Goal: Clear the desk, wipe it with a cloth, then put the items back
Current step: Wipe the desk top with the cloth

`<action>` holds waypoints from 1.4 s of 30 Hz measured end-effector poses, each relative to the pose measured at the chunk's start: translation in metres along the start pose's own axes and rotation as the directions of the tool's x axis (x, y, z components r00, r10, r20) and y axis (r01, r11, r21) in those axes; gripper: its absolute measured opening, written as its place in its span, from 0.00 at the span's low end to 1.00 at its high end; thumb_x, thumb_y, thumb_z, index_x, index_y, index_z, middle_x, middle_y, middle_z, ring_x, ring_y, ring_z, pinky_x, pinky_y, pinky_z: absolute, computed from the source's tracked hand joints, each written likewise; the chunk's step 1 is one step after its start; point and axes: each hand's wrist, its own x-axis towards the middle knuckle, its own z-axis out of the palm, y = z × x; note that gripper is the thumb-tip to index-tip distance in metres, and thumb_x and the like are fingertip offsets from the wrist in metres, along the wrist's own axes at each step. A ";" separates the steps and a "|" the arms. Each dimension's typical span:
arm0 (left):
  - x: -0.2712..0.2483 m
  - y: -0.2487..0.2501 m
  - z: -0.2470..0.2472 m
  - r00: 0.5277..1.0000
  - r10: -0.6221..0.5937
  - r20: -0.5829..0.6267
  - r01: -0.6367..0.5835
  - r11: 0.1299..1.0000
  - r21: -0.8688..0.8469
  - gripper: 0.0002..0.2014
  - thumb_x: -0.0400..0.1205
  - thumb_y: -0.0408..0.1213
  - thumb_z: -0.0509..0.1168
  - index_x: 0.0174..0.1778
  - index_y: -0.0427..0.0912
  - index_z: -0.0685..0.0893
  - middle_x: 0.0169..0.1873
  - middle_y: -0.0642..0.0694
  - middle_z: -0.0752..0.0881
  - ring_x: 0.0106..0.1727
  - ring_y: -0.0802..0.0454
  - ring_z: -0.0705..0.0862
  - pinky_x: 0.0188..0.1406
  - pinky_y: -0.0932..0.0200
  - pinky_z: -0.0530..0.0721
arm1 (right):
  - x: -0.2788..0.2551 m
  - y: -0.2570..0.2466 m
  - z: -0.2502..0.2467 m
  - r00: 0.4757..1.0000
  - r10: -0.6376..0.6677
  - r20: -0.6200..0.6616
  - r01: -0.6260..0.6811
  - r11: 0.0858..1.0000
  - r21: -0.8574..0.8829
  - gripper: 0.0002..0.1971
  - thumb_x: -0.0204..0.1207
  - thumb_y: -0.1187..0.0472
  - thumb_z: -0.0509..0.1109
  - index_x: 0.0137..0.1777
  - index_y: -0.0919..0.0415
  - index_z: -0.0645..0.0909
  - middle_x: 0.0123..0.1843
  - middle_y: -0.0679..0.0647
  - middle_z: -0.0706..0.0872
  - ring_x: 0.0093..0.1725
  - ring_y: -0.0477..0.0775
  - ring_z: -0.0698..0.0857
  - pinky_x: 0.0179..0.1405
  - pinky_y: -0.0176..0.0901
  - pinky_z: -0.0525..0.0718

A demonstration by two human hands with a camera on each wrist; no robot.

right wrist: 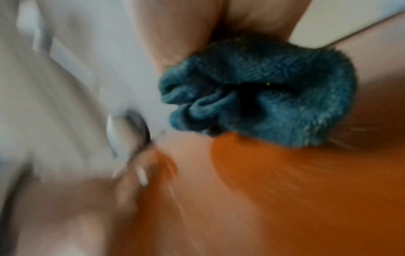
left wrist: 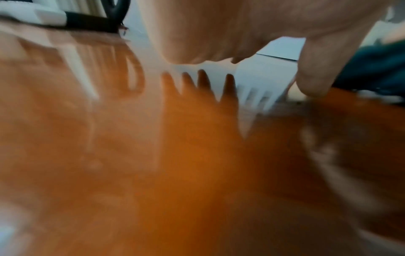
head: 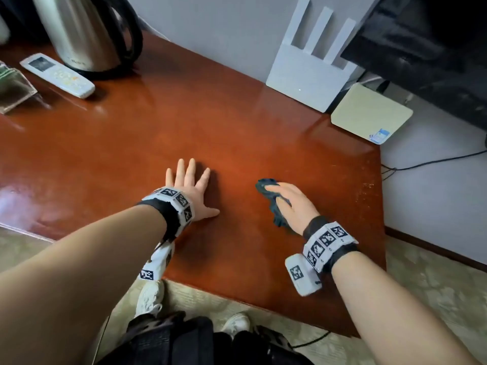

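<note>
Left hand (head: 191, 192): flat, fingers spread, holding nothing, bracing on desk (head: 131, 143). Right hand (head: 291, 206), just beside it: curled round bunched teal cloth (head: 271, 198) (pressed down, presumably for wiping).

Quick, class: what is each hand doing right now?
Left hand: open, flat on the desk, holding nothing.
Right hand: closed around the cloth, pressing it on the desk.

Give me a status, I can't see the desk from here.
Left hand flat on desk. Right hand grips cloth, on the wood. Remote and kettle at far left corner.
</note>
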 end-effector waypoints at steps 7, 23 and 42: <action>-0.019 0.062 0.035 0.990 -0.142 -0.025 0.139 0.987 -0.076 0.50 0.75 0.68 0.58 0.82 0.53 0.34 0.81 0.42 0.31 0.82 0.39 0.31 0.80 0.39 0.34 | 0.018 0.034 -0.041 0.979 0.202 -0.029 -0.204 0.961 -0.188 0.22 0.85 0.51 0.54 0.77 0.53 0.68 0.81 0.58 0.64 0.80 0.58 0.62 0.79 0.46 0.58; -0.014 0.069 0.031 0.972 -0.216 0.091 0.222 0.973 -0.065 0.64 0.62 0.74 0.66 0.79 0.55 0.28 0.79 0.44 0.26 0.80 0.40 0.27 0.79 0.37 0.34 | -0.014 0.105 -0.043 0.967 0.253 0.009 -0.188 0.744 -0.642 0.24 0.85 0.48 0.49 0.80 0.38 0.51 0.84 0.53 0.52 0.82 0.58 0.51 0.75 0.61 0.58; -0.015 0.067 0.035 0.978 -0.202 0.054 0.207 0.971 -0.118 0.64 0.61 0.74 0.67 0.80 0.57 0.29 0.80 0.46 0.27 0.80 0.41 0.27 0.79 0.37 0.33 | -0.020 0.068 -0.011 0.988 0.024 0.152 0.084 0.742 -0.666 0.25 0.85 0.50 0.51 0.81 0.42 0.51 0.84 0.50 0.51 0.83 0.55 0.50 0.73 0.58 0.61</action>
